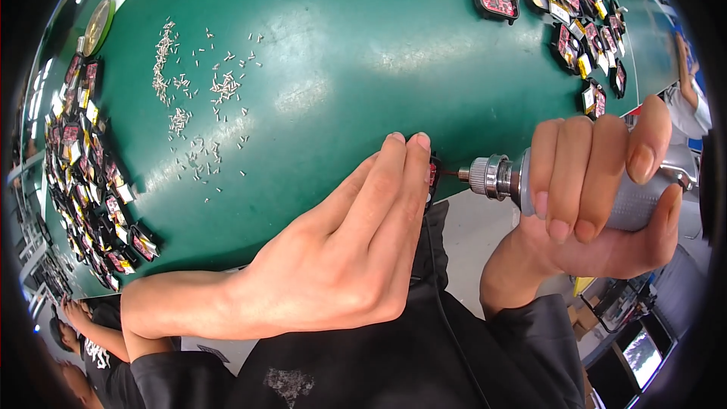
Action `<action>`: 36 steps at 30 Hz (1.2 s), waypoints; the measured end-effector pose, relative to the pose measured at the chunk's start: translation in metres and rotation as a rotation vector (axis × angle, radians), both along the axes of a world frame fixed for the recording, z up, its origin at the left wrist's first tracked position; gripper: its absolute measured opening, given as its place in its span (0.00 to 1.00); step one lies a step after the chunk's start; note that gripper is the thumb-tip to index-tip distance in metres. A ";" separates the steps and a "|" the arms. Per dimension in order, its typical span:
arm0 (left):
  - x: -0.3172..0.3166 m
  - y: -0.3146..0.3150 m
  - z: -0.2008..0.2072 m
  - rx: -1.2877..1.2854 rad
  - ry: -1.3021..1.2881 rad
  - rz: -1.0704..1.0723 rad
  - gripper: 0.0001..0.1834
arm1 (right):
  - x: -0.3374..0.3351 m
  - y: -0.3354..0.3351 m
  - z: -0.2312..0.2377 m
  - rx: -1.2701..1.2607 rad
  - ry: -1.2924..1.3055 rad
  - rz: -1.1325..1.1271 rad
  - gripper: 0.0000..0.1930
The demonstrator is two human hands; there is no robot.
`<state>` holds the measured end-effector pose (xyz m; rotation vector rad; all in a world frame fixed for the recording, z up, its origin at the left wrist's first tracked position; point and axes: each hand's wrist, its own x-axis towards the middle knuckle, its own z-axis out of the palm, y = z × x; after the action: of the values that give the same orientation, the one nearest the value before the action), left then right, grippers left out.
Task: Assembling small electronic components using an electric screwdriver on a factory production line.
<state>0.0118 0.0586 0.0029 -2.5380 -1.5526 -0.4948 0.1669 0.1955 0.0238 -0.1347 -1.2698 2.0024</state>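
My right hand (pixel 598 189) is wrapped round a grey electric screwdriver (pixel 632 201) with a silver collar. Its thin bit points left and reaches a small black housing with a red circuit board (pixel 433 176). Fingers pressed together, my left hand (pixel 341 257) grips that housing near the table's front edge. Most of the housing and my left thumb are hidden behind this hand. Whether a screw sits under the bit is too small to tell. Many loose small silver screws (pixel 225 87) lie scattered on the green tabletop (pixel 341 53), left of the middle.
Black housings with red boards and batteries (pixel 83 182) are piled along the left edge. Another group of housings (pixel 568 0) lies at the far right. A round dish (pixel 98 26) stands at the far left. Other people work at the lower left and far right. A black cable (pixel 447 318) hangs before me.
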 end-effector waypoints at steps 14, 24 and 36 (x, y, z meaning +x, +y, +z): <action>0.003 -0.004 -0.008 0.064 -0.005 0.010 0.22 | -0.014 0.003 0.001 0.088 -0.030 0.113 0.08; -0.001 -0.031 0.011 -0.077 -0.177 0.099 0.21 | -0.020 -0.005 0.009 0.118 0.052 0.139 0.10; -0.188 -0.175 0.032 0.113 0.255 1.408 0.21 | -0.029 -0.012 -0.030 -0.538 0.174 -0.161 0.04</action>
<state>-0.1761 -0.1165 0.0353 -0.8612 -2.4780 -0.0311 0.1382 0.1830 -0.0066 -0.3019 -0.5721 2.1143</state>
